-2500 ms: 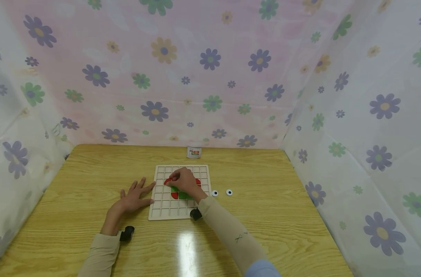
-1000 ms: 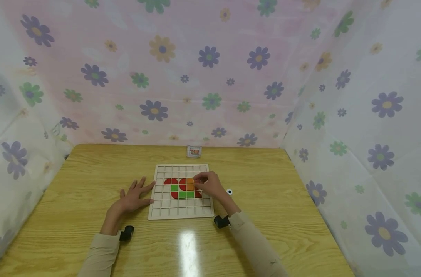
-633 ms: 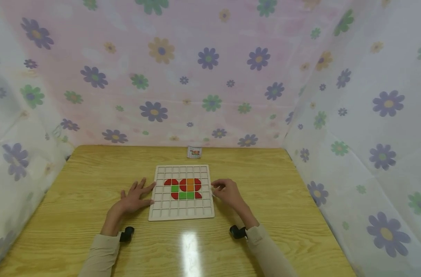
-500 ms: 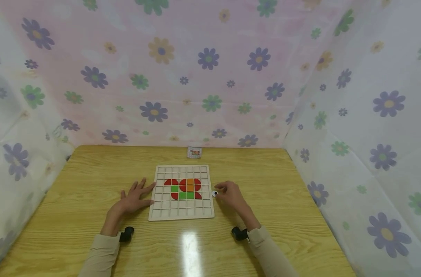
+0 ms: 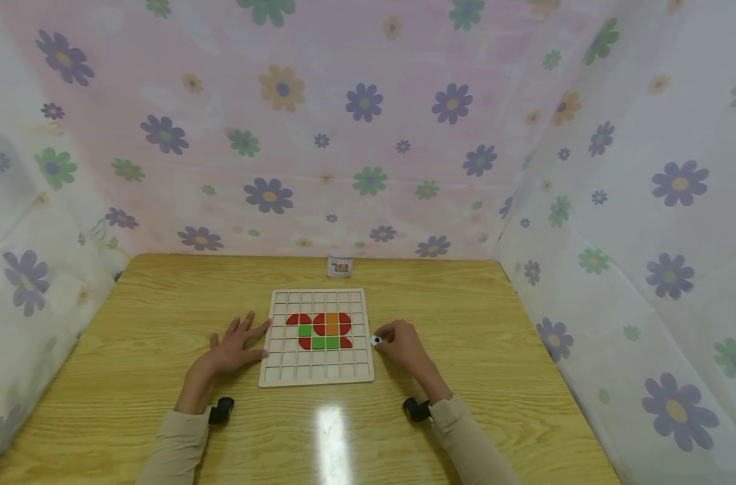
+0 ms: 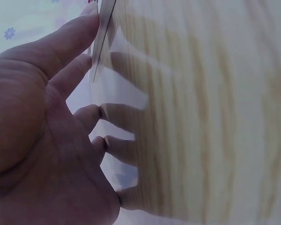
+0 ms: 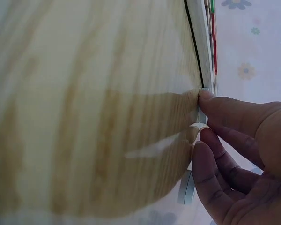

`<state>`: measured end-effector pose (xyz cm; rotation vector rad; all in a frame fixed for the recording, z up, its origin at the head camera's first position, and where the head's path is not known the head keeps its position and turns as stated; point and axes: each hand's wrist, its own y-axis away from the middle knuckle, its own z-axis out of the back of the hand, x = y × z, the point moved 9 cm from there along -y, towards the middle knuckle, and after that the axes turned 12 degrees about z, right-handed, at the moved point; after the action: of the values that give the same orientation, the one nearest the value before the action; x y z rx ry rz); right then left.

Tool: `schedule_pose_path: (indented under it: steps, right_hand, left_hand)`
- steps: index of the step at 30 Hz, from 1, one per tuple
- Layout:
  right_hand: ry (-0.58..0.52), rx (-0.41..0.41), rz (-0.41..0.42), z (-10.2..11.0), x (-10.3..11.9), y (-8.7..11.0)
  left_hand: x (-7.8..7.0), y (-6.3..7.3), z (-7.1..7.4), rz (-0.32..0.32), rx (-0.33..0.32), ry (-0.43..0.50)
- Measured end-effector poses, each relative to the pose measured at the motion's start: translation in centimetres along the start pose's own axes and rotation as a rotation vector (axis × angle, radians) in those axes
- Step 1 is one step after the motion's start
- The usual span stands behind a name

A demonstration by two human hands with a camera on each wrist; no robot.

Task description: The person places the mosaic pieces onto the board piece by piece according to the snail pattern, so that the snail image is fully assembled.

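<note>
My left hand (image 5: 231, 350) lies with fingers spread on the table. Its thumb and index finger touch the left edge of the wooden grid board (image 5: 285, 374); the left wrist view shows the thumb (image 6: 61, 44) at that edge. Just off the board's right edge, my right hand (image 5: 404, 347) pinches a white eye disc (image 5: 376, 340) with a black dot between thumb and fingers. A second eye disc (image 7: 186, 187) lies on the table beside those fingers in the right wrist view; in the head view the hand hides it. Red, green and orange tiles (image 5: 332, 323) sit in the board's middle cells.
Behind the board, a small picture card (image 5: 340, 267) lies near the table's back edge. Flower-patterned curtains (image 5: 307, 135) rise around the back and sides of the wooden table (image 5: 174, 289).
My right hand has moved from the tiles on the board to the right, off the board, and its fingers have closed on the nearer eye disc. The left hand has stayed put.
</note>
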<state>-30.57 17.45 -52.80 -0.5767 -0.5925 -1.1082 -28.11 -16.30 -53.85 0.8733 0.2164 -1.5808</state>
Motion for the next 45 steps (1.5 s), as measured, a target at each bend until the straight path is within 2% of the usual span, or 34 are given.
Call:
schedule_pose_path:
  steps: [8,17,29,33,39,45]
  right_hand:
    - [0.025,-0.017,0.03,0.1,0.1,0.0]
    - [-0.032,-0.042,0.07,0.2,0.3,0.2]
    - [-0.06,-0.048,0.042,0.9,0.7,0.4]
    - [-0.07,-0.079,0.032,1.4,1.0,0.2]
    - [-0.142,-0.107,0.086,1.3,1.6,0.0]
    - [-0.253,-0.105,0.037,0.2,1.2,-0.8]
  left_hand:
    - [-0.1,0.3,0.1,-0.018,-0.006,0.026]
    - [-0.1,0.2,0.1,0.004,-0.004,0.011]
    - [-0.1,0.2,0.0,0.01,0.004,0.01]
    - [0.0,0.0,0.0,0.013,0.003,0.012]
    - [0.0,0.0,0.0,0.011,0.002,0.017]
    - [0.0,0.1,0.0,0.004,0.004,0.021]
